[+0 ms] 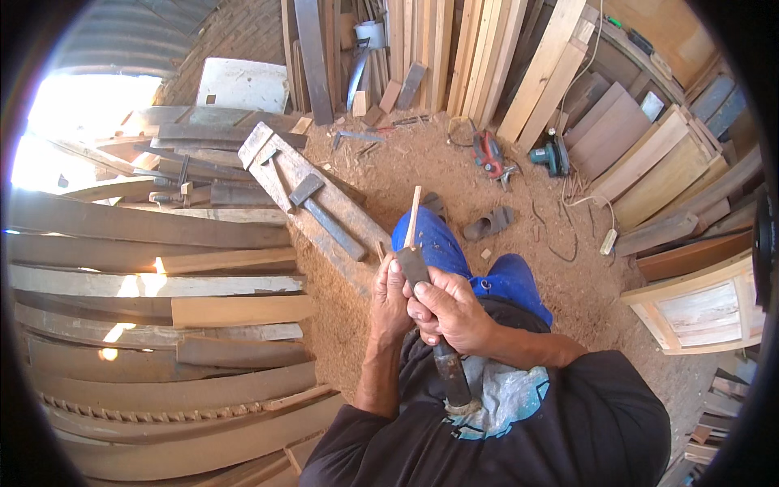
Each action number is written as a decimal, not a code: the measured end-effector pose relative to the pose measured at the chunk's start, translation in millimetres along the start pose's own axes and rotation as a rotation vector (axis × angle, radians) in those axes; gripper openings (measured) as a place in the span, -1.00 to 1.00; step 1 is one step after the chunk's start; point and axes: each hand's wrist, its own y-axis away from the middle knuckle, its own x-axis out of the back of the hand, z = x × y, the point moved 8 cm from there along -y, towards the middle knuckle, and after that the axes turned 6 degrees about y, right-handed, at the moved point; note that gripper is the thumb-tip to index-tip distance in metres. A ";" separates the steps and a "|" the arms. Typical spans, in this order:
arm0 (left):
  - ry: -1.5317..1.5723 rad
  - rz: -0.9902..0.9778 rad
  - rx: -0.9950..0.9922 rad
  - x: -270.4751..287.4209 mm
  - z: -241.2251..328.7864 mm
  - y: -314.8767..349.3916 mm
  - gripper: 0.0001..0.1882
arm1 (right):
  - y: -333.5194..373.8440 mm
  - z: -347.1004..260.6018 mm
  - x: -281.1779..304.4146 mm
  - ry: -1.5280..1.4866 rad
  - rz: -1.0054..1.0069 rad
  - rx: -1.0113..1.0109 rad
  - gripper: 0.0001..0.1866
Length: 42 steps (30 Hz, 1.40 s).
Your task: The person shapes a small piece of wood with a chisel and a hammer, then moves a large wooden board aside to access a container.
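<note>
My right hand (453,308) is wrapped round a chisel, below its broad grey blade (413,265). The chisel's thick dark handle (451,373) slants back to my shirt, and its butt end looks frayed. My left hand (391,299) is closed beside the blade, thumb and fingers at its edge; what they pinch is hidden. A slim pale wooden stick (414,214) rises beyond the blade's tip, and I cannot tell what holds its lower end. Another small wood end (380,250) shows by my left fingertips.
Left of my knees, a hammer (324,215) lies on a low plank bench (280,183). Boards (162,276) are stacked at the left. A red power tool (490,156), a green power tool (552,156), cords and sandals (489,223) lie on the sawdust floor. Timber (479,65) leans at the back.
</note>
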 end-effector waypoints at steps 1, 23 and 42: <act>0.001 0.003 -0.001 0.0 -0.8 0.4 -0.67 | 0.7 -1.0 0.5 -0.004 0.001 0.008 -0.76; -0.473 -0.068 -0.276 12.2 16.6 -23.6 -0.58 | -6.7 -6.0 -6.0 0.006 0.000 0.009 -0.81; -0.683 -0.005 -0.514 6.2 29.5 -5.0 -0.67 | -8.5 -6.1 -3.5 -0.012 -0.001 -0.013 -0.83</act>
